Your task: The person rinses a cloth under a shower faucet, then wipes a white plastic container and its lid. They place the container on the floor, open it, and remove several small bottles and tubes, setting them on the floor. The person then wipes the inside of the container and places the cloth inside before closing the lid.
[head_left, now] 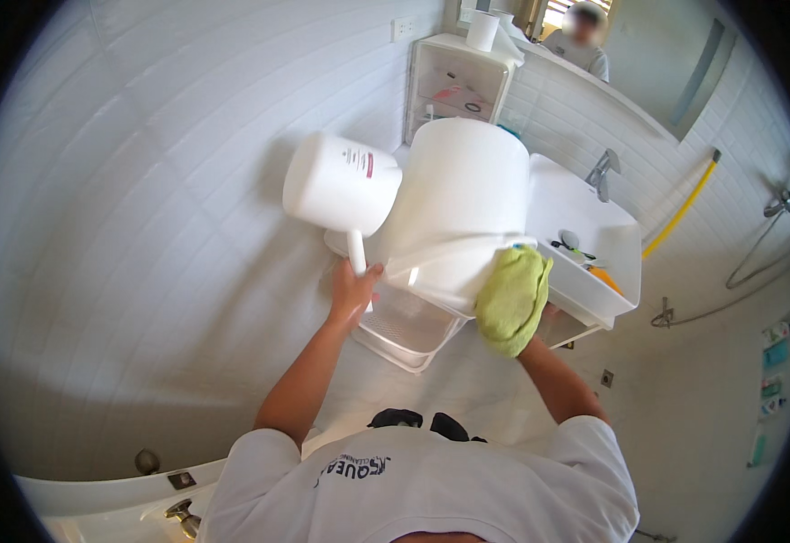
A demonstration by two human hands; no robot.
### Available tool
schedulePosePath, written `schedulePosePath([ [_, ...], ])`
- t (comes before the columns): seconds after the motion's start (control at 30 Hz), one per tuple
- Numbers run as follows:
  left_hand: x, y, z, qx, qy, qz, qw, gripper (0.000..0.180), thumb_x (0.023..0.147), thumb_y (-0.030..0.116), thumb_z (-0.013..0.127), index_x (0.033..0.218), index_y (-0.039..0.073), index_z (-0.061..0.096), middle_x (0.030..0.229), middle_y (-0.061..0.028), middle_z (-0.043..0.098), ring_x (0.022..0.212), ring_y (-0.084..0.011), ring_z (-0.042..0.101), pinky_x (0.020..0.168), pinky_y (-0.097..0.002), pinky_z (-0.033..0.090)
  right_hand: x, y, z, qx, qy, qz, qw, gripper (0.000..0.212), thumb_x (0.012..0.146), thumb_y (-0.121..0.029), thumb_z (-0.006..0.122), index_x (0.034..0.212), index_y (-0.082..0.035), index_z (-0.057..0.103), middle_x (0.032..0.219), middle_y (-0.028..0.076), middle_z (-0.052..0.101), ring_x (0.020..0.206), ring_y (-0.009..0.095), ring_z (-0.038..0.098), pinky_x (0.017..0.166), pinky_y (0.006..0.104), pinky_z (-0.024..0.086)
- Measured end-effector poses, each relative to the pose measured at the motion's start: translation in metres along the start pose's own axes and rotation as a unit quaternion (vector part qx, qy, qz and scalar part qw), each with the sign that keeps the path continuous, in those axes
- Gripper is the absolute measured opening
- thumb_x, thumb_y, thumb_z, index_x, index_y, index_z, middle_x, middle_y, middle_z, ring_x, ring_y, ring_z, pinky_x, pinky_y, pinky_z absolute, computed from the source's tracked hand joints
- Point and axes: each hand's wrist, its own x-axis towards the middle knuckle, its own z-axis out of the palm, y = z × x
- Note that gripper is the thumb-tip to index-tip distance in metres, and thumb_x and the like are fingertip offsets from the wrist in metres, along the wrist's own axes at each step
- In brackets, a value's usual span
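Note:
My left hand (351, 288) is wrapped round the handle of a white plastic dipper (336, 181), its cup tilted up at the left. Beside it, a large white bucket (463, 190) is tipped over, its rim towards me, and my left thumb lies close to that rim. A lime-green cloth (512, 303) covers my right hand and presses on the rim at the bucket's right side; the fingers are hidden beneath it. Under the bucket and my left hand shows a white perforated basket or rack (408, 335).
A white sink (585, 208) with a metal faucet (603, 175) stands at the right, holding brushes (576, 253). Behind the bucket is a small white cabinet (463, 81). A yellow hose (684, 208) and a shower fitting (784, 204) hang farther right. A toilet tank (96, 493) is at the lower left.

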Motion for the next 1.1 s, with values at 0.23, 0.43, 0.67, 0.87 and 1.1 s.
schedulePosePath([
  [0.23, -0.027, -0.037, 0.017, -0.122, 0.024, -0.090, 0.988, 0.031, 0.066, -0.004, 0.053, 0.095, 0.000, 0.043, 0.078, -0.0063, 0.048, 0.063, -0.0165, 0.052, 0.048, -0.0295, 0.046, -0.104, 0.010, -0.041, -0.225, 0.205, 0.138, 0.942, 0.042, 0.089, -0.034, 0.033, 0.122, -0.008, 0.035, 0.116, 0.009, 0.045, 0.104, 0.023, 0.042, 0.090, 0.0390, 0.035],
  [0.43, -0.024, -0.086, 0.011, -0.053, 0.139, -0.012, 0.989, 0.038, 0.061, -0.006, 0.051, 0.099, -0.003, 0.046, 0.079, -0.0090, 0.051, 0.064, -0.0182, 0.053, 0.057, -0.0299, 0.046, -0.080, -0.064, -0.039, -0.432, 0.257, 0.066, 0.862, 0.040, 0.089, -0.033, 0.034, 0.120, -0.007, 0.037, 0.114, 0.010, 0.046, 0.102, 0.023, 0.043, 0.089, 0.0386, 0.036],
  [0.67, -0.035, -0.093, 0.019, 0.090, 0.186, -0.035, 0.978, 0.048, 0.060, -0.004, 0.054, 0.107, -0.007, 0.048, 0.103, -0.0153, 0.055, 0.087, -0.0225, 0.056, 0.072, -0.0293, 0.045, 0.044, -0.131, 0.005, -0.571, 0.144, -0.079, 0.804, 0.039, 0.088, -0.032, 0.035, 0.118, -0.007, 0.039, 0.112, 0.010, 0.047, 0.100, 0.022, 0.044, 0.087, 0.0380, 0.037],
  [0.87, -0.006, -0.123, 0.032, 0.089, 0.255, 0.054, 0.961, 0.044, 0.059, 0.004, 0.056, 0.102, -0.002, 0.051, 0.093, -0.0143, 0.058, 0.084, -0.0244, 0.057, 0.074, -0.0319, 0.044, 0.137, -0.129, 0.020, -0.584, 0.068, -0.106, 0.802, 0.038, 0.088, -0.031, 0.036, 0.116, -0.006, 0.041, 0.110, 0.010, 0.048, 0.098, 0.022, 0.045, 0.085, 0.0376, 0.038],
  [1.1, 0.039, -0.090, 0.033, 0.052, 0.307, 0.129, 0.942, 0.045, 0.060, -0.001, 0.052, 0.104, -0.003, 0.050, 0.097, -0.0139, 0.056, 0.087, -0.0231, 0.055, 0.079, -0.0309, 0.042, 0.183, -0.117, 0.015, -0.584, 0.051, -0.092, 0.805, 0.037, 0.087, -0.030, 0.037, 0.114, -0.006, 0.043, 0.107, 0.010, 0.050, 0.096, 0.022, 0.046, 0.083, 0.0371, 0.039],
])
